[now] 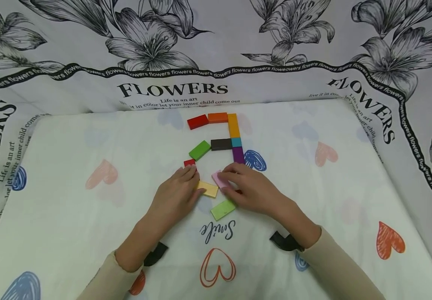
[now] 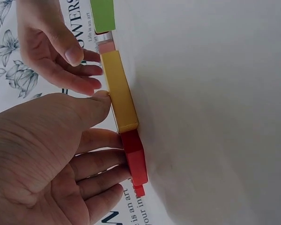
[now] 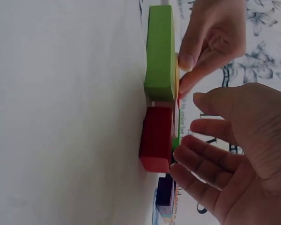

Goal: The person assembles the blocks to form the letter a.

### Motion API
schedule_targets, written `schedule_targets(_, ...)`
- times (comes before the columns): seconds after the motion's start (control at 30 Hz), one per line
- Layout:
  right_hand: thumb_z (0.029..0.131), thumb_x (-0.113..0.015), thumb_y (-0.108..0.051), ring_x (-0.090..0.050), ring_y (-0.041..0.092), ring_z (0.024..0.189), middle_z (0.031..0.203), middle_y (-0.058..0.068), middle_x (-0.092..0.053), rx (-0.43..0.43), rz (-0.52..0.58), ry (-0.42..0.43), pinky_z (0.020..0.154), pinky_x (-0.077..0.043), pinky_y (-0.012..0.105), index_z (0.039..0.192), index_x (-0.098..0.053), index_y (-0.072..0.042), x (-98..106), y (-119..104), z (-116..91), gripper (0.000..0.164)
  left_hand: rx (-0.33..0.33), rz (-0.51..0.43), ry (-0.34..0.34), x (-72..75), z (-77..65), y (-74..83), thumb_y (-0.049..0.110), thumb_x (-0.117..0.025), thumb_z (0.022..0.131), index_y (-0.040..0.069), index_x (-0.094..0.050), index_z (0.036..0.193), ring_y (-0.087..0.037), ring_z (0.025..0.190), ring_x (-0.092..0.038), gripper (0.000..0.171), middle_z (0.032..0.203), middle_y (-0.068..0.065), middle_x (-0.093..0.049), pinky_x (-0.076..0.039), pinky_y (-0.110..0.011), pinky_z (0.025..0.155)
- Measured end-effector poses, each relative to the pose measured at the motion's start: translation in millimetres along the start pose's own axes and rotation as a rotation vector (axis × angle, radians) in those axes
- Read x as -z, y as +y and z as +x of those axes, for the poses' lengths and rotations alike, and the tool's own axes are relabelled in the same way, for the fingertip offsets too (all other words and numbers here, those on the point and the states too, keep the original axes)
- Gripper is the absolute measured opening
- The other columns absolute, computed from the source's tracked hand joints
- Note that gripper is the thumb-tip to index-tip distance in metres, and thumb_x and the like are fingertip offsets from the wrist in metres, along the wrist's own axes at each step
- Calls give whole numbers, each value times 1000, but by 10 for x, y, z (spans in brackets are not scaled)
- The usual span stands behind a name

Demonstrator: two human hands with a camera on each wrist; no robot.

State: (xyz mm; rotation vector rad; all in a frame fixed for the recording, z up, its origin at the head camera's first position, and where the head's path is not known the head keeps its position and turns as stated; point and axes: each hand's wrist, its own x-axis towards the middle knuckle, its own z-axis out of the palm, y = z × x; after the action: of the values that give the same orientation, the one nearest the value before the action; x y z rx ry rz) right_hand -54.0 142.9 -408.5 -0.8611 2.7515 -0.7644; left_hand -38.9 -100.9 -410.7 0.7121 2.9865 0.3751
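Observation:
My left hand (image 1: 176, 193) has its thumb at the edge of a yellow block (image 2: 119, 91). Its fingers, fairly straight, reach against a red block (image 2: 135, 159) adjoining the yellow one's end. My right hand (image 1: 255, 189) is over a pink block (image 1: 220, 180), thumb and index fingertips beside it and apart from each other. Below that hand a dark red block (image 3: 156, 140) is mostly hidden in the head view. A lime green block (image 1: 223, 209) lies just nearer to me, angled, close to the right thumb.
Beyond my hands, a bent line of blocks includes red (image 1: 198, 121), orange (image 1: 217, 118), amber (image 1: 234, 125), blue (image 1: 236, 142), purple (image 1: 238, 155), black (image 1: 221, 144) and green (image 1: 200, 150) ones. A white cloth (image 1: 283, 266) with printed hearts covers the surface; black straps hang at both wrists.

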Motion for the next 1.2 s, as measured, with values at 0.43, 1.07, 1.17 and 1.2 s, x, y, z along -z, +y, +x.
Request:
schedule_targets(0.43,97,-77,-25,-67,13,108,131,4,-69,-74,-42,5,83,-61,22,140,-70,-12,-127,-48,29,45,-17,29,16,-13,-15,-7,30,-80,96,1,-69,136,-33,139,-63,51,146,-17,-67,-47,-45,121)
schedule_targets(1.07,96,-77,-20,-68,18,102,118,7,-74,-147,-58,93,84,-63,29,136,-72,-12,-198,-148,120,41,-32,41,39,13,-30,-16,31,-79,96,1,-70,135,-32,138,-64,50,145,-17,-67,-47,-44,121)
schedule_targets(1.17,96,-77,-19,-70,19,104,119,7,-75,-167,-65,84,86,-63,30,137,-72,-13,-181,-143,129,42,-31,43,37,7,-31,-15,31,-79,96,1,-70,135,-32,138,-64,50,146,-17,-67,-47,-44,121)
schedule_targets(1.2,96,-76,-19,-70,19,105,120,6,-75,-172,-67,83,87,-64,31,137,-72,-13,-171,-139,130,42,-30,44,37,5,-31,-14,31,-79,96,1,-70,135,-32,138,-64,50,146,-17,-67,-47,-44,121)
